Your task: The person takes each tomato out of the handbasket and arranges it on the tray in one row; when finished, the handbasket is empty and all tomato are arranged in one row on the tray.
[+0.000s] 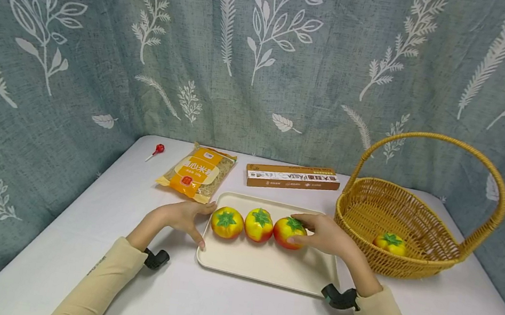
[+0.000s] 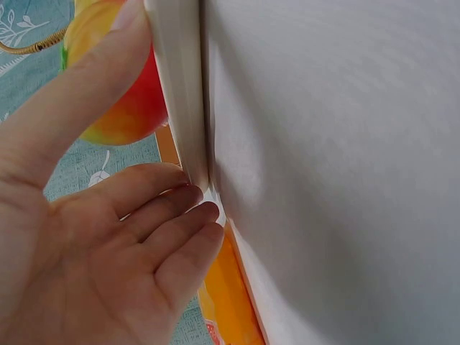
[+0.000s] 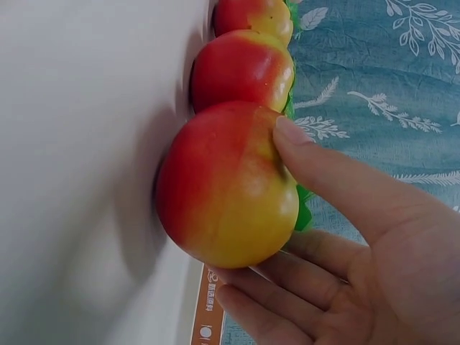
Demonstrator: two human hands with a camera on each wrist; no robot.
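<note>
Three red-and-yellow toy persimmons with green leaf tops stand in a row on a cream tray (image 1: 261,266): a left persimmon (image 1: 226,223), a middle persimmon (image 1: 259,225) and a right persimmon (image 1: 289,232). My right hand (image 1: 326,234) holds the right persimmon, thumb on its near side and fingers round the far side. In the right wrist view this persimmon (image 3: 223,187) sits low against the tray. At the tray's left end is my left hand (image 1: 183,218), fingers extended. The left wrist view shows its thumb across the tray rim (image 2: 176,86) and its fingertips right at the edge.
A wicker basket (image 1: 412,263) with a tall handle stands at the right, one more persimmon (image 1: 390,243) inside. Behind the tray lie a brown pasta box (image 1: 292,178) and an orange food bag (image 1: 199,172). A red lollipop (image 1: 159,148) lies at the back left.
</note>
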